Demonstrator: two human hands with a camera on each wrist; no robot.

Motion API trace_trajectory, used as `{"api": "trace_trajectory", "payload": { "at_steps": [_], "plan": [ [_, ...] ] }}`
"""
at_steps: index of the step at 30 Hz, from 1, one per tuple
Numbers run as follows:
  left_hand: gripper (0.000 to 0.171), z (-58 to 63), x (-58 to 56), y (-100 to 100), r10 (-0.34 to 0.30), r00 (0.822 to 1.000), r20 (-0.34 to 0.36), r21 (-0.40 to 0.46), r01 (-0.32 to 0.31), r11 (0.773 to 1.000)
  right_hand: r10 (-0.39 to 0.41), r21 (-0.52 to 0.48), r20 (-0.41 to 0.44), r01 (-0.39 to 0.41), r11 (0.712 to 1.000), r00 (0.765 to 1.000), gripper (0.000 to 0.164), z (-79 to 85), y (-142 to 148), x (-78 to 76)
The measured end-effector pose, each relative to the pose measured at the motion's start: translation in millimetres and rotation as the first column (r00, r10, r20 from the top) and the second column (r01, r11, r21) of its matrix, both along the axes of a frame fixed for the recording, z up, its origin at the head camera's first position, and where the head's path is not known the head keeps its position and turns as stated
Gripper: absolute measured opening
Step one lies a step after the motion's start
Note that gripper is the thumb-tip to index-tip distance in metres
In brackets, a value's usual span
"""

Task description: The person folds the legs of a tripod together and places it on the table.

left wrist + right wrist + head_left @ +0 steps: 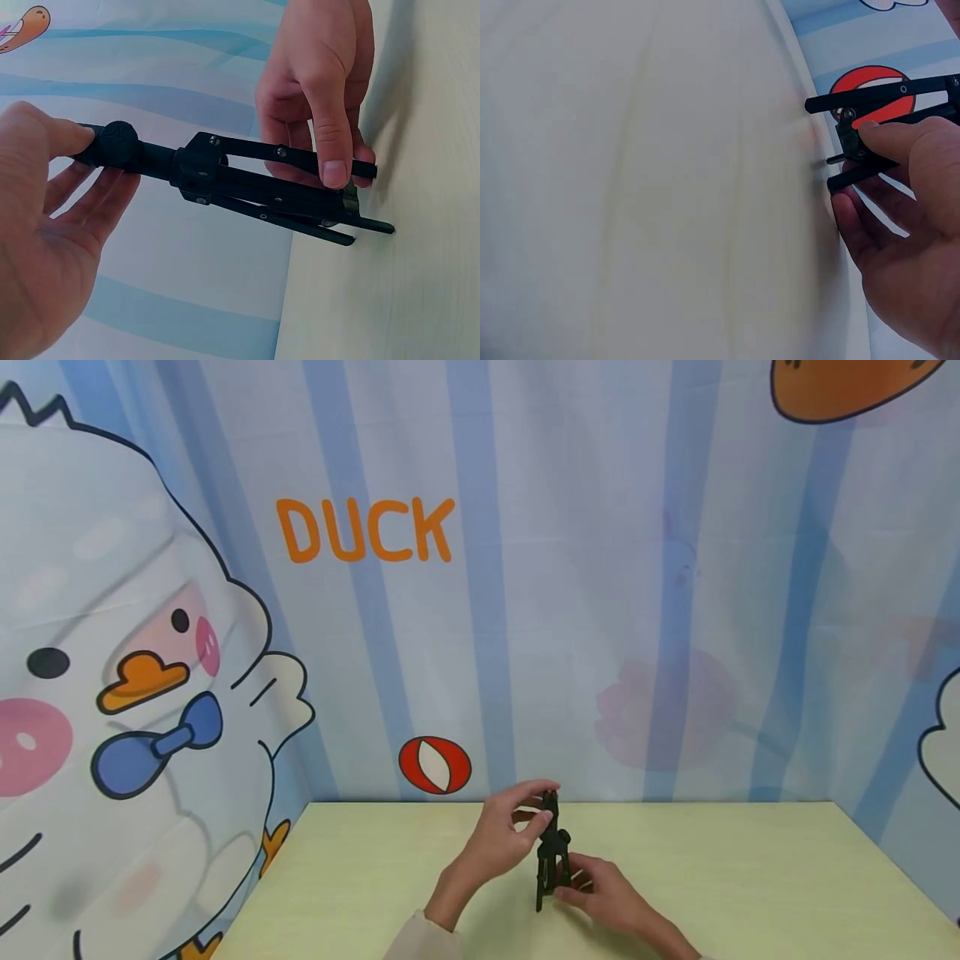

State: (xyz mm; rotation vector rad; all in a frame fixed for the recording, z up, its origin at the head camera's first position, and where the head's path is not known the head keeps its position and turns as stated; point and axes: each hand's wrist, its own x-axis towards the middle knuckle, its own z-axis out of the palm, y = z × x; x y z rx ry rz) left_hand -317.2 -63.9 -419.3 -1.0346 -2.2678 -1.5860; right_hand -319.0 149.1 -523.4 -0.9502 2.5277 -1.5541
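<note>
A small black tripod is held upright over the pale table, its legs nearly folded together. My left hand grips its top between thumb and fingers, beside a round knob in the left wrist view. Lower down, my right hand pinches one of the legs near its foot. In the right wrist view the thumb of the right hand lies over the leg brace, with fingers behind a leg. Whether the feet touch the table I cannot tell.
The pale yellow table spreads to both sides of the hands. Behind it hangs a striped blue and white curtain printed with a duck, the word DUCK and a red ball. Its left side runs along the table's left edge.
</note>
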Motion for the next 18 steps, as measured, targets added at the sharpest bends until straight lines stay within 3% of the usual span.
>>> {"api": "trace_trajectory", "payload": {
  "at_steps": [9, 18],
  "plan": [
    [0.037, -1.1, -1.0, 3.1, 0.012, 0.999, -0.031, -0.018, -0.013, 1.0, -0.059, 0.013, -0.016, 0.059, 0.998, 0.998, 0.015, 0.0, -9.0, -1.2],
    [0.036, -2.3, -1.5, -4.0, 0.041, 0.999, -0.025, 0.022, -0.04, 0.999, -0.03, 0.022, -0.037, 0.031, 0.999, 0.999, 0.014, 2.6, -6.9, 0.6]
  ]
}}
